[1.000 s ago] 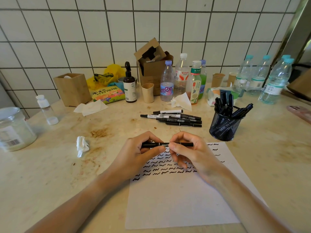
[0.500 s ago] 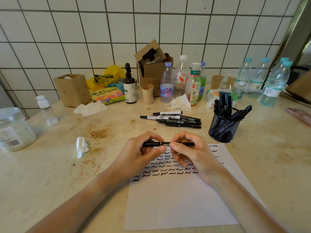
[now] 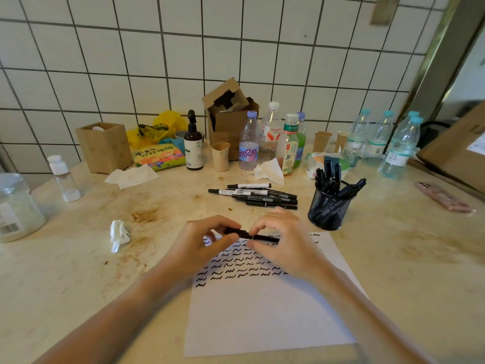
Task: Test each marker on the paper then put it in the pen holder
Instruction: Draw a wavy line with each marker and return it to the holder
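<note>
A black marker [image 3: 263, 237] lies level between both hands above the top of the white paper [image 3: 262, 316]. My left hand [image 3: 202, 245] pinches its left end, which looks like the cap. My right hand [image 3: 286, 245] pinches the barrel. The paper carries several rows of black squiggles under my hands. Several more markers [image 3: 257, 195] lie in a loose pile on the table behind my hands. The black mesh pen holder [image 3: 329, 208] stands to the right of the pile, with several markers upright in it.
Bottles [image 3: 270, 137], a cardboard box [image 3: 228, 114], paper cups and tissues line the tiled back wall. A crumpled tissue [image 3: 118, 233] lies left of my hands. A jar [image 3: 15, 206] stands at the far left, a pink phone [image 3: 443, 197] at the right.
The left hand's piece of the marker has tilted slightly against the barrel at the joint, and the visible barrel is shorter. Both hands stay over the paper's top.
</note>
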